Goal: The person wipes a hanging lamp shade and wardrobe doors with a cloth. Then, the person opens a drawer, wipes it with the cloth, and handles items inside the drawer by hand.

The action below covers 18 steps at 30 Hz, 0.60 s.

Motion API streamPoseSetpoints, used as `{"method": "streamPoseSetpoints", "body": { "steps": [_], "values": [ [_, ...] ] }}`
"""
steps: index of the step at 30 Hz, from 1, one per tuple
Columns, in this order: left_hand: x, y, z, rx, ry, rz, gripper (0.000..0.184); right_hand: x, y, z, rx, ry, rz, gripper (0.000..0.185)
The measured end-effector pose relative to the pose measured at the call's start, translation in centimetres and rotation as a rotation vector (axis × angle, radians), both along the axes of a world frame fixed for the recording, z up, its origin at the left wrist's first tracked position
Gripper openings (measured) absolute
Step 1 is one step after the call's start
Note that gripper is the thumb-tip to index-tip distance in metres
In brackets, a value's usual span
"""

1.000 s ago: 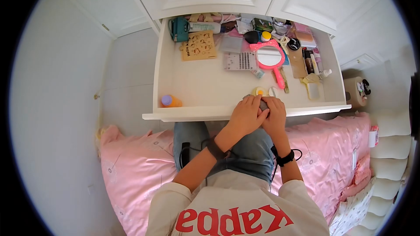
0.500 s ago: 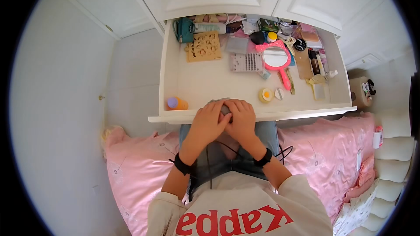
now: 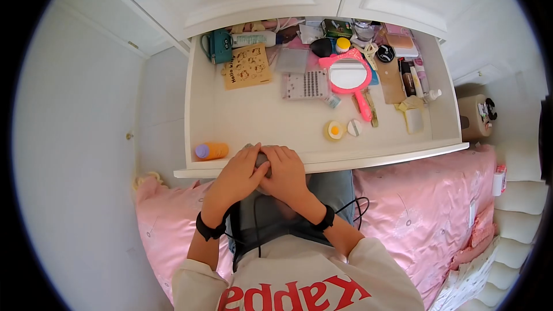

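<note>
My left hand (image 3: 237,174) and my right hand (image 3: 286,171) are cupped side by side over a grey item (image 3: 262,161) at the front edge of the open white drawer (image 3: 391,157). Fingers of both curl round it, so only a small grey patch shows and its kind stays hidden. To the left, an orange bottle with a purple cap (image 3: 212,151) lies on its side in the drawer corner. Right of my hands are a small round yellow-and-white pot (image 3: 334,131) and a white round puff (image 3: 355,127).
Further back in the drawer are a pink hand mirror (image 3: 349,75), a clear case with dark dots (image 3: 306,85), a Hello Kitty paper packet (image 3: 247,67) and a teal pouch (image 3: 218,46). Cosmetics crowd the right side. Pink bedding (image 3: 420,196) lies below; a black cable (image 3: 362,210) crosses near my lap.
The view has shifted, so the drawer and my hands appear further left and lower. Both hands stay around the grey item at the drawer's front edge.
</note>
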<state>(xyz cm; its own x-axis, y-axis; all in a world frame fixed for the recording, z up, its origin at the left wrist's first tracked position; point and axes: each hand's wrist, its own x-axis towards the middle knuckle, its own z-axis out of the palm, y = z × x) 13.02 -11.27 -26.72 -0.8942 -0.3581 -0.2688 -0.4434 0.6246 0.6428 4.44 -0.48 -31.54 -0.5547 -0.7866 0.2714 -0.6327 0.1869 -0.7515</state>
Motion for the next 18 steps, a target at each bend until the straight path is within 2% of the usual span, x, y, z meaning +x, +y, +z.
{"method": "streamPoseSetpoints", "body": {
  "steps": [5, 8, 11, 13, 15, 17, 18],
  "values": [
    [-2.3, 0.9, 0.2, -0.057, -0.085, -0.098, 0.052, -1.6, 1.3, 0.3, 0.032, -0.021, -0.036, 0.043],
    [-6.1, 0.5, 1.6, 0.054, -0.313, -0.274, 0.052, -3.2, 3.0, 0.9, 0.042, 0.009, -0.091, 0.042],
    [-11.0, -1.0, 0.4, 0.049, -0.276, -0.378, 0.050, -5.0, 5.1, 1.1, 0.060, 0.035, -0.128, 0.038],
    [-15.3, -2.6, -2.1, -0.089, -0.143, -0.286, 0.049, -5.8, 5.9, 1.4, 0.068, 0.046, -0.155, 0.035],
    [-19.7, -4.6, -6.3, -0.153, -0.117, -0.054, 0.053, -5.9, 6.0, 1.3, 0.070, 0.052, -0.162, 0.033],
    [-22.7, -6.0, -11.5, -0.341, -0.063, 0.225, 0.064, -6.0, 6.0, 1.0, 0.062, 0.055, -0.155, 0.031],
    [-23.6, -6.4, -13.4, -0.307, -0.051, 0.323, 0.071, -6.1, 6.0, 1.1, 0.068, 0.057, -0.158, 0.031]
  ]
}}
